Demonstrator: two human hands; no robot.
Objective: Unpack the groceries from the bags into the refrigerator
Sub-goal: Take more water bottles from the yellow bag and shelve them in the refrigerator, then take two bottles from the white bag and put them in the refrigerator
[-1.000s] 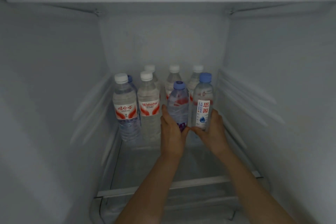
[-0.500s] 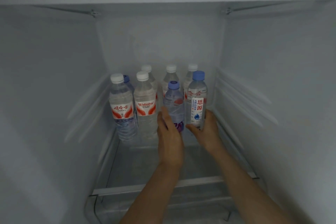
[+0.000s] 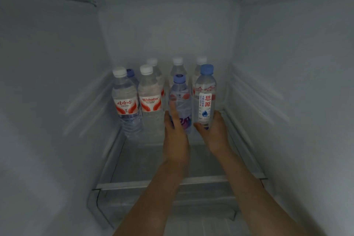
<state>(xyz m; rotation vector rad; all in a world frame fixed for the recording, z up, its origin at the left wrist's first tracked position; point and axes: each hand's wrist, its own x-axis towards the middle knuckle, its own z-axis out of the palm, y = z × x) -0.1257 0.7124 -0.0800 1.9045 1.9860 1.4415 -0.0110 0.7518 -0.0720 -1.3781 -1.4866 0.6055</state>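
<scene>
We see clear, glossy plastic in every water bottle. The blue-capped bottle [image 3: 205, 99] wears a smooth white paper-like label, and its cap looks matt. The purple-labelled bottle [image 3: 181, 105] has ribbed, shiny walls under a glossy film wrap. The 2 Wahaha bottles [image 3: 125, 101] [image 3: 150, 99] carry slick red-and-white film labels and matt white plastic caps. The glass shelf [image 3: 153, 161] looks smooth and transparent, edged with a pale plastic trim strip [image 3: 134, 185]. The refrigerator walls [image 3: 57, 82] look like matt, smooth white plastic, with moulded ribs.
</scene>
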